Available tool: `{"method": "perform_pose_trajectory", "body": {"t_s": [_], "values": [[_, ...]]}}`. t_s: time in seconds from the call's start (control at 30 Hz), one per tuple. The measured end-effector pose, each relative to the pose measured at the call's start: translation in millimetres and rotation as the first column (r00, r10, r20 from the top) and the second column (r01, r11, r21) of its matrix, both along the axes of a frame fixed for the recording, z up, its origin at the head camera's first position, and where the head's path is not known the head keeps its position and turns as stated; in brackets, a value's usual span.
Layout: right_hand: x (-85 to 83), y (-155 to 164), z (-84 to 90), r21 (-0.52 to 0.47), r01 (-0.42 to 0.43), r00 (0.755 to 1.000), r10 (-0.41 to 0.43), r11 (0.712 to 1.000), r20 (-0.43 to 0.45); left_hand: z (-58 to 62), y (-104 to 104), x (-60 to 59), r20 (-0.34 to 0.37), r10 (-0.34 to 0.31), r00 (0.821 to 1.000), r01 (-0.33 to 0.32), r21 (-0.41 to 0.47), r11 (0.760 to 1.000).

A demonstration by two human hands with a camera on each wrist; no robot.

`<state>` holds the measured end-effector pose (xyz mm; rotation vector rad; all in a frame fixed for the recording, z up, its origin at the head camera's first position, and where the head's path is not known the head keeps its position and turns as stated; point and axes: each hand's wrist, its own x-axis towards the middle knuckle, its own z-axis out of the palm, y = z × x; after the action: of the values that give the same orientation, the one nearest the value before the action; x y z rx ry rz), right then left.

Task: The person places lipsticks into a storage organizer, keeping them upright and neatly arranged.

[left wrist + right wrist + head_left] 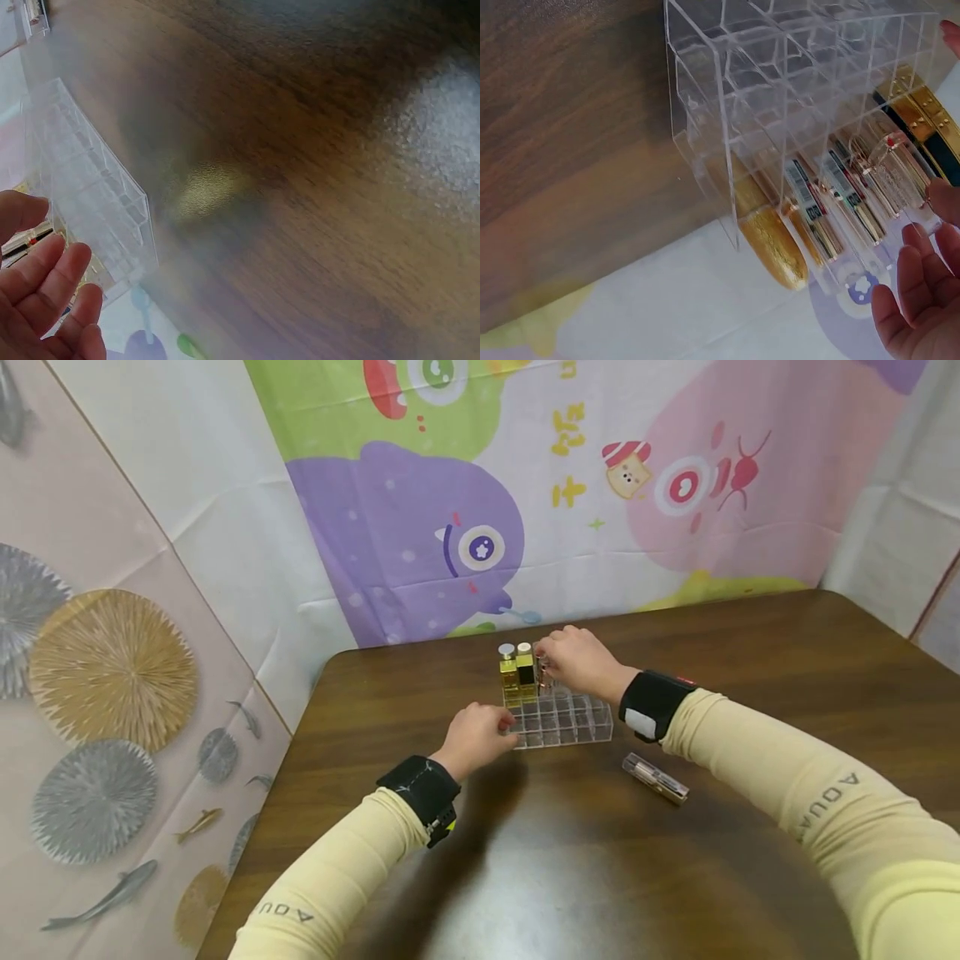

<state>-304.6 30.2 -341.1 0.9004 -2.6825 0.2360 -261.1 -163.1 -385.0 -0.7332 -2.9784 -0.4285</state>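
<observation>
A clear acrylic lipstick organizer [566, 724] with rows of square compartments stands on the table. My right hand [581, 658] is over its back row. In the right wrist view, thumb and fingertips pinch the top end of a clear lipstick tube [897, 180] standing in a compartment. My left hand [477, 740] is at the organizer's left end with loosely bent fingers, thumb apart, gripping nothing; whether it touches the wall is unclear. Two gold tubes [508, 675] with pale round ends stand in the back left compartments. Several clear-and-gold tubes [840, 199] and a gold tube [772, 244] fill the same row.
One clear-and-gold lipstick tube [655, 778] lies on the brown wooden table [570, 860], right of and nearer than the organizer. A cartoon-printed cloth [450, 527] hangs behind the table's far edge. A patterned curtain [112, 677] hangs at the left.
</observation>
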Motion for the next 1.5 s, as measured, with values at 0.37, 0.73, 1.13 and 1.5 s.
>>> {"method": "perform_pose_trajectory", "body": {"t_s": [0.37, 0.73, 1.13, 1.5], "values": [[2.3, 0, -11.4, -0.048, -0.015, 0.993, 0.009, 0.999, -0.117, 1.3, 0, 2.4, 0.013, 0.009, 1.000, -0.009, 0.012, 1.000], [21.5, 21, 1.0, 0.065, 0.033, 0.999, -0.033, 0.997, -0.001, 4.6, 6, 7.7, 0.028, 0.014, 1.000, -0.014, 0.011, 1.000], [70.4, 69, -5.8, 0.053, 0.131, 0.972, -0.139, 0.990, 0.189, 5.3, 21, 14.1, 0.022, -0.015, 1.000, 0.015, 0.008, 1.000], [109.8, 110, -54.7, 0.014, 0.178, 0.895, -0.168, 0.984, 0.412, 0.7, 38, 16.1, 0.020, -0.072, 0.997, 0.072, 0.006, 0.997]]}}
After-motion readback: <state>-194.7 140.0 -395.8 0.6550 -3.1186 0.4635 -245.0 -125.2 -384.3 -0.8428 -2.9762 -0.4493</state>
